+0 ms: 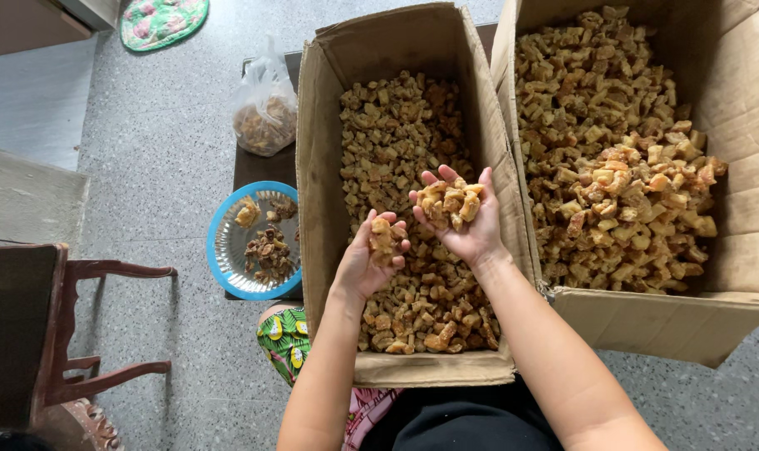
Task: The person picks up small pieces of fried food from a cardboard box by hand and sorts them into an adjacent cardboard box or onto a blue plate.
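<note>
left hand [364,263] cupping brown chunks [385,236], right hand [467,219] cupping more, cardboard box [321,167]

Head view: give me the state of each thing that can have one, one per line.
Left hand: cupped, holding a few chunks.
Right hand: palm up, heaped with chunks.
Near box: open, partly filled.
Far box: open, piled fuller.
Plastic bag: knotted shut.
Blue-rimmed plate: holds a few pieces.

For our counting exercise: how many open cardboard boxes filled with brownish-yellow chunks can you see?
2: one brown cardboard box in the middle, beneath both hands, and a second brown cardboard box to its right, partly cut off by the frame. Others may lie outside the view.
</note>
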